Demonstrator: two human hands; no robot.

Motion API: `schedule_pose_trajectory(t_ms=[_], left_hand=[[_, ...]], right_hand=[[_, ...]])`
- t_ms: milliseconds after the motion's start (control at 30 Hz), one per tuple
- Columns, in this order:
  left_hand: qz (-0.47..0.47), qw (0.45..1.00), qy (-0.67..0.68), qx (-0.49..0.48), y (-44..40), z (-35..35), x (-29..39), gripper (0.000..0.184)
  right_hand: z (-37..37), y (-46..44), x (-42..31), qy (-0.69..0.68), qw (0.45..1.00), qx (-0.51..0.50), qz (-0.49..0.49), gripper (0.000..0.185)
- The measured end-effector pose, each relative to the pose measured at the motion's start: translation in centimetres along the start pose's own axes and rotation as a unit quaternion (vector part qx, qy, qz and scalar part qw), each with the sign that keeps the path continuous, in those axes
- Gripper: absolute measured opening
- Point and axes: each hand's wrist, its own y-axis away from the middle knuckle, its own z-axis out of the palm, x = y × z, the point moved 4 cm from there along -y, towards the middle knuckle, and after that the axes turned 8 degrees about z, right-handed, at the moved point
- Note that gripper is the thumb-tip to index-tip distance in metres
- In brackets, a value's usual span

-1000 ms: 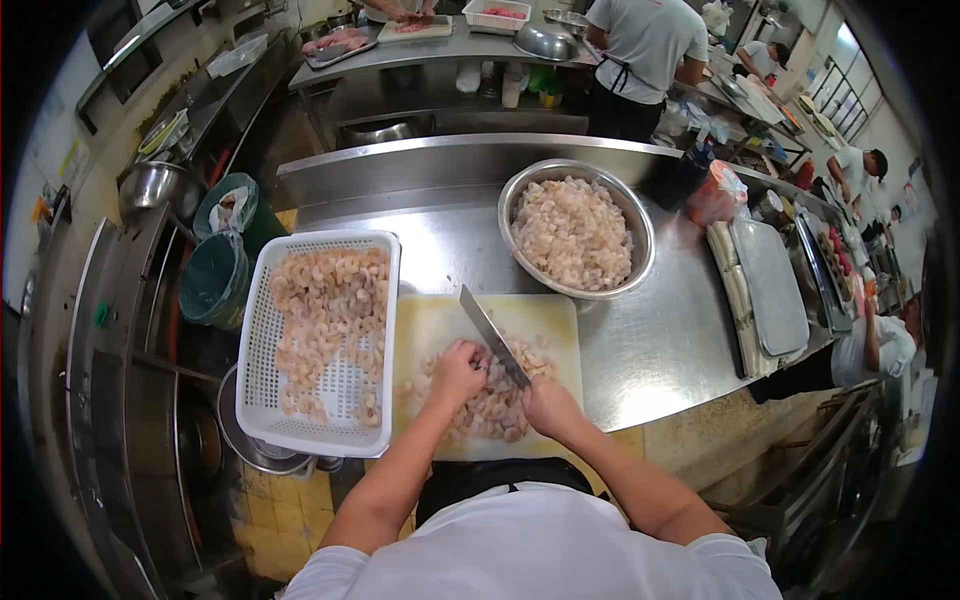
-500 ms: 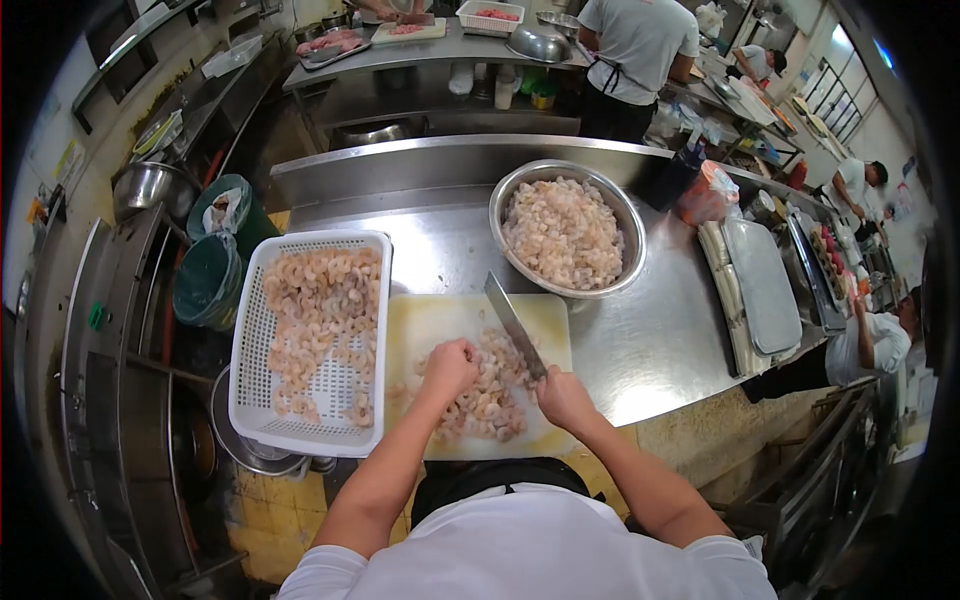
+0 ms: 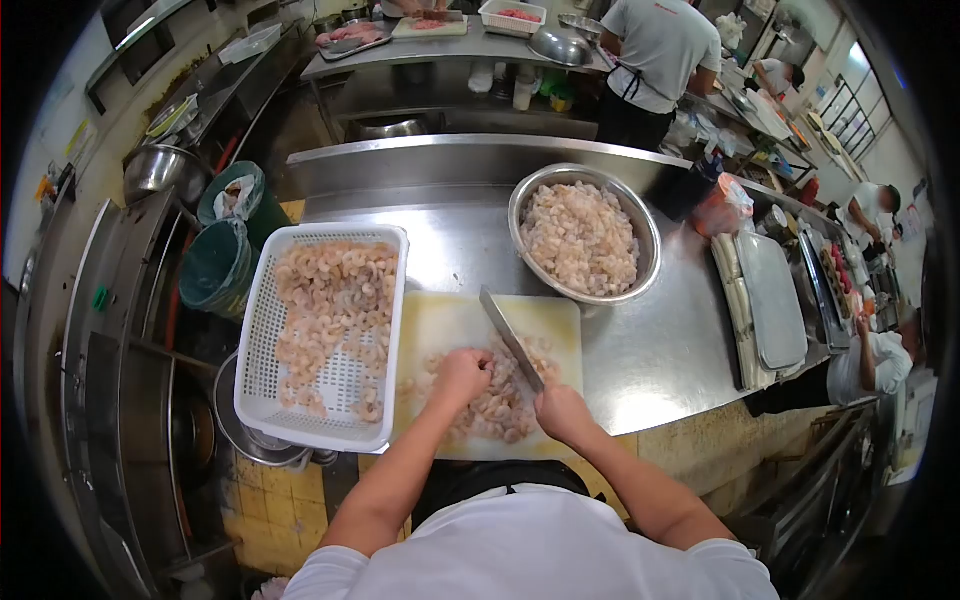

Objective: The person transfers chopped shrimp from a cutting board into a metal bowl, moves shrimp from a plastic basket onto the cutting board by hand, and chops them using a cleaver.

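My right hand (image 3: 565, 412) is closed around the handle of a cleaver (image 3: 510, 338), its blade slanting up and left above the cutting board (image 3: 562, 315). To the left of the blade is my left hand (image 3: 462, 378), fingers curled and pressed together; what lies in them is hidden. Peeled shrimp (image 3: 502, 412), some in pieces, are spread over the board beneath both hands. At left, a white perforated basket (image 3: 250, 370) holds whole peeled shrimp (image 3: 335, 285). Behind the board, to the right, stands a steel bowl (image 3: 516, 222) heaped with chopped shrimp (image 3: 580, 235).
The steel table (image 3: 660, 350) has a raised back edge. Trays (image 3: 770, 300) and a dark bottle (image 3: 695, 185) stand at its right. Green bins (image 3: 215, 265) are beyond the basket. A person in a grey shirt (image 3: 660, 50) works behind; others are at the right.
My left hand has shifted slightly right, nearer the cleaver. The view has turned a little, moving the basket, board and bowl rightward. The cleaver stays in my right hand.
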Motion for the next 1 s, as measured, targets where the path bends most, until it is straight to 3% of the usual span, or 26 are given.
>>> schedule_pose_trajectory(t_ms=[167, 300, 500, 733, 800, 900, 1000], left_hand=[[0.013, 1.0, -0.008, 0.01, -0.3, 0.1, -0.2, 0.018], [0.025, 0.999, -0.013, 0.016, -0.3, 0.3, -0.6, 0.018], [0.037, 0.999, -0.012, 0.017, 0.0, 0.0, -0.2, 0.017], [0.026, 0.999, 0.025, 0.025, 0.1, 0.0, -0.7, 0.015], [-0.019, 0.999, 0.042, 0.015, 0.3, -0.2, -0.6, 0.013], [-0.037, 0.997, 0.071, 0.017, 0.3, -0.3, -0.4, 0.012], [-0.038, 0.988, 0.141, 0.044, 0.2, -0.5, -0.7, 0.015]], right_hand=[[-5.0, 3.8, -3.1, -0.005, 0.999, -0.009, 0.037, 0.028], [-2.0, 3.1, -1.9, 0.03, 0.996, -0.067, 0.049, 0.027], [-0.8, -1.9, -3.6, -0.037, 0.998, 0.026, -0.045, 0.027], [-2.3, 1.7, -3.8, -0.009, 1.0, -0.023, 0.007, 0.026], [-0.8, 0.6, -4.2, -0.015, 0.999, -0.032, -0.002, 0.027], [0.0, -1.9, -4.7, -0.041, 0.997, 0.004, -0.061, 0.028], [-2.5, -0.9, -5.0, -0.038, 0.999, 0.031, -0.02, 0.031]])
